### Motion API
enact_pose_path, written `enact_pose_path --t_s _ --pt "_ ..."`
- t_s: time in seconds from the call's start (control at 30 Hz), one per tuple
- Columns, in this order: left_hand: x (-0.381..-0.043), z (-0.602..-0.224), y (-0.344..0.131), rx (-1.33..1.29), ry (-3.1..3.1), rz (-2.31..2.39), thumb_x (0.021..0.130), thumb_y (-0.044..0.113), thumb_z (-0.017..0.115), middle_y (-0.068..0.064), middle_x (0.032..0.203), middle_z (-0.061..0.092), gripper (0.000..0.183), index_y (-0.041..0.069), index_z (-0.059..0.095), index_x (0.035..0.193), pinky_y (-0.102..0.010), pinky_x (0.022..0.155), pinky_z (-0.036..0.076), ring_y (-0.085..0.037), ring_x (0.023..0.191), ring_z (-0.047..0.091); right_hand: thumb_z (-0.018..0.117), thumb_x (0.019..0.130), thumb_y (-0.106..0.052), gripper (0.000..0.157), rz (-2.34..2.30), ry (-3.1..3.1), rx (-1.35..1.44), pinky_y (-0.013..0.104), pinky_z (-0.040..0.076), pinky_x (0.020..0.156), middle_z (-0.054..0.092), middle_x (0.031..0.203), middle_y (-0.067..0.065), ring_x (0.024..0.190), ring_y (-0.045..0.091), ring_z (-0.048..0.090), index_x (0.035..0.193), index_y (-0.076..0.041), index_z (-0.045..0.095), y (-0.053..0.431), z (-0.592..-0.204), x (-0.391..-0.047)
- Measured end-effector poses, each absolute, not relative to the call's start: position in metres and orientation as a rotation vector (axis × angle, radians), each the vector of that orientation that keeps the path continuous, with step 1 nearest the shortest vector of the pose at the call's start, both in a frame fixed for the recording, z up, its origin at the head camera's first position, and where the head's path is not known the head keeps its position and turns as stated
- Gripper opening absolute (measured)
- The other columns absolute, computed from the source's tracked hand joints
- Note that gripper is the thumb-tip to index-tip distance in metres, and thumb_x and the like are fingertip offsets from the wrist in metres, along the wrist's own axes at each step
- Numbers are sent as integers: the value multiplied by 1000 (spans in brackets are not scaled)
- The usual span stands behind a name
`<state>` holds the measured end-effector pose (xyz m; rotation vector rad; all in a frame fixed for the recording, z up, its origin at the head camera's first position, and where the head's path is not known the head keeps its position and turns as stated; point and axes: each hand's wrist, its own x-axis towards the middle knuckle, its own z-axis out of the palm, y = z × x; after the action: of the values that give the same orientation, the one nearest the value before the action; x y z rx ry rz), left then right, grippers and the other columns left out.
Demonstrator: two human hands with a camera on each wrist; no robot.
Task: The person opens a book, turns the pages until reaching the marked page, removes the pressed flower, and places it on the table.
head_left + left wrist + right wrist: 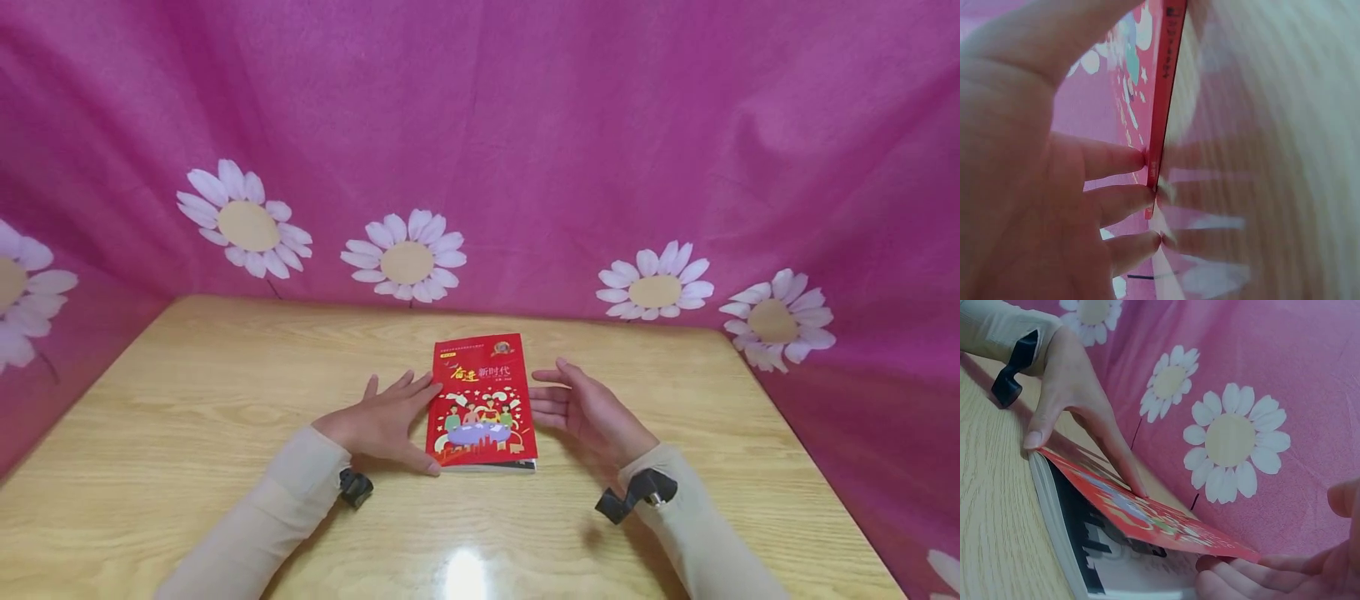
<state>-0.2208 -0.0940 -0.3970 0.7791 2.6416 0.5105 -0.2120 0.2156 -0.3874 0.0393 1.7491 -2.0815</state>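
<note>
In the head view, a red book (pixel 483 417) is seen lying flat on the worktop (pixel 225 375), its spine turned left and its near edge facing the wearer. The hands are held apart, one at either side of it. The spine edge is touched by the spread fingers of the left hand (pixel 386 421), whose thumb is set by the near left corner. The opposite edge is met by the extended fingers of the right hand (pixel 596 412). Wood grain is shown reaching outward from both hands to the side edges, and a strip of it is left between the book and the back edge, where a pink cloth (pixel 525 167) with daisies is hung.

In the left wrist view, the spine (pixel 1160 106) is seen edge-on. Two fingertips are rested against it, and a third is placed just past its end; nothing is clamped.

In the right wrist view, the front cover (pixel 1147 515) is tilted up along its free edge, so that a wedge of room is opened above the printed page (pixel 1141 565). The right fingers are tucked beneath that raised edge, with the thumb held clear of it. The cover is touched near its hinge by the left hand.
</note>
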Motion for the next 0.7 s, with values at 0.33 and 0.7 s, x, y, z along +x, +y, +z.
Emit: enact_pose_path --t_s 0.33,0.7 --pt "-218 -398 -87 802 2682 442 65 68 74 -2 161 16 114 17 24 154 -63 111 -5 -28 148 5 38 103 -44 64 -2090 1733 6 39 51 93 59 124 21 107 27 64 143 6 32 216 -384 -212" --pt "-218 -397 -88 778 2683 429 65 68 74 0 161 16 113 17 25 154 -62 112 -6 -27 148 5 40 101 -48 71 -2088 1691 -77 40 49 96 59 127 21 110 26 63 142 10 33 214 -383 -212"
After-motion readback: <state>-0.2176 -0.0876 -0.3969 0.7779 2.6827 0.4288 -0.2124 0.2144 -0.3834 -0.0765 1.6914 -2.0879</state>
